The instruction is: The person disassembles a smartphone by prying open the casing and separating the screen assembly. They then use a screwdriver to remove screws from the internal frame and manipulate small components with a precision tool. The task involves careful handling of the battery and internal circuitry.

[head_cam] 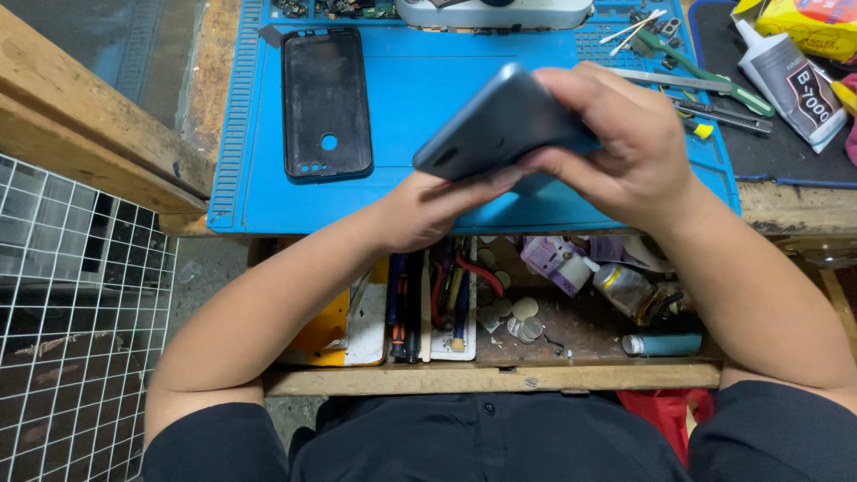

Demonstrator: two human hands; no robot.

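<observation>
Both my hands hold a grey-blue smartphone (495,120), back side up, tilted above the blue work mat (402,80). My right hand (629,143) wraps over its right end from above. My left hand (428,210) supports its lower edge from underneath, fingers pressed against it. A black phone case (326,103) lies flat on the mat to the left, apart from both hands.
Tweezers, green-handled pliers (710,76) and a glue tube (790,85) lie at the right. An open wooden drawer (500,379) below the mat holds screwdrivers (402,303), small bottles and a cylinder. A white wire grid (71,312) stands at the left.
</observation>
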